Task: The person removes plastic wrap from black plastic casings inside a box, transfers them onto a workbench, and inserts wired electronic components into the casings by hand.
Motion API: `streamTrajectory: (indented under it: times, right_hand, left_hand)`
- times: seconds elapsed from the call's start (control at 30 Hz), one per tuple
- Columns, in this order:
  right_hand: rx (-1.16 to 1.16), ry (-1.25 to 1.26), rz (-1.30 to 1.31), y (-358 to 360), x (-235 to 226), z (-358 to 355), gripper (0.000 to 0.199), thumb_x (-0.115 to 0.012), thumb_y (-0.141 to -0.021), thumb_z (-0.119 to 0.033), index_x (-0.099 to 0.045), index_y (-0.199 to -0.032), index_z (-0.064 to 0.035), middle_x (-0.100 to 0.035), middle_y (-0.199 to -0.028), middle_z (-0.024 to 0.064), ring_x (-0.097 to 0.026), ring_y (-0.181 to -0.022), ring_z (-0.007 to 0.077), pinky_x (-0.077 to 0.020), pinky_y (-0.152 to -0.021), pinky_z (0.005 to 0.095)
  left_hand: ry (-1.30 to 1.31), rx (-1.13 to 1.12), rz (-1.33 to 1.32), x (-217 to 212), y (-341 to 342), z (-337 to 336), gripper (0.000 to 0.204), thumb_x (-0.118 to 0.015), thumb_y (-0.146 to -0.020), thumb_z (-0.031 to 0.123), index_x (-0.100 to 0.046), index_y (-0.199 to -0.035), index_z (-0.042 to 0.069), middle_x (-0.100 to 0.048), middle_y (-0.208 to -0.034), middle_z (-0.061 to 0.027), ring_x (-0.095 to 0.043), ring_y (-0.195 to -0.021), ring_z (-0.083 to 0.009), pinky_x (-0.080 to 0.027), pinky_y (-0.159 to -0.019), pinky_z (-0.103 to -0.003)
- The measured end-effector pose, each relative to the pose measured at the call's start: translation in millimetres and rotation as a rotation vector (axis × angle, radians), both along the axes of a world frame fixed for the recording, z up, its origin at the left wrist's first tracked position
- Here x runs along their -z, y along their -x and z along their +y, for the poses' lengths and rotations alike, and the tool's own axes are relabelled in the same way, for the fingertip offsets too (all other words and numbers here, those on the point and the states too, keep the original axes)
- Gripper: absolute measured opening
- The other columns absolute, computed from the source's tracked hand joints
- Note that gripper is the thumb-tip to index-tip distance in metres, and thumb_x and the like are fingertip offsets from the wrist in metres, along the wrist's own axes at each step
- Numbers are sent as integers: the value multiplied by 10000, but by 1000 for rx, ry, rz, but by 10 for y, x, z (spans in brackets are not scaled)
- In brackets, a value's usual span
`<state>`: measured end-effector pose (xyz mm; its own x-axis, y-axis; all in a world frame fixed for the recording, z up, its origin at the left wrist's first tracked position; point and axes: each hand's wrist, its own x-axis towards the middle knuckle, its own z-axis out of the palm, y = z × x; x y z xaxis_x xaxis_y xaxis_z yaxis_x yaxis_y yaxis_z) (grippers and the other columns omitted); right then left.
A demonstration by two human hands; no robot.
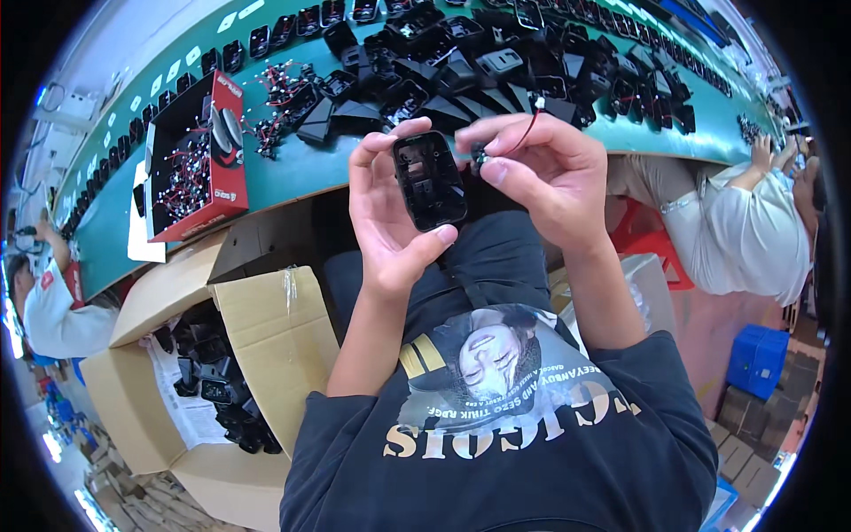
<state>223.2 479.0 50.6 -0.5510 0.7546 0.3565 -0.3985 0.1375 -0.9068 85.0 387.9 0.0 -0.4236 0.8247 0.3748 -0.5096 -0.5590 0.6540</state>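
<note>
My left hand (386,204) is closed round the edges of a black plastic housing (431,182), its hollow inside facing me. Just right of it, my right hand (551,173) pinches a small dark round part (480,158) between thumb and fingers. From that part a thin red and black cable (532,124) runs up over the fingers to a small white plug (538,102). The part is held a little apart from the housing. Both hands are raised in front of the table's near edge, above my lap.
The green table (292,182) holds a heap of black housings (425,75) and loose wired parts (275,89). A red box (229,191) of wired parts stands left, above an open carton (142,417) of black housings. Co-workers sit at right (736,222) and far left (62,306).
</note>
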Motion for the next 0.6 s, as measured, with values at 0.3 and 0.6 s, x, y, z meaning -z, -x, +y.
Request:
streamTrajectory:
  times: [0.3,0.6]
  right_hand:
    - [162,-289,-119,-273,-21,-72,122,-754,-790,43,-727,-890,-21,-679,-818,37,-527,-641,95,-430,-594,193]
    - [150,67,-195,-347,-55,-273,97,-706,-840,48,-712,-930,11,-709,-914,68,-592,-753,106,-504,-708,207]
  left_hand:
    - [245,-54,427,-137,-142,-15,910,-749,-631,-59,-311,-1402,148,-444,-1419,-196,-592,-1150,-314,-487,-1001,-408]
    - [-2,-176,557,29,-306,163,887,-706,-748,-79,-199,-1427,182,-456,-1352,-188,-566,-1175,-326,-464,-1019,-442]
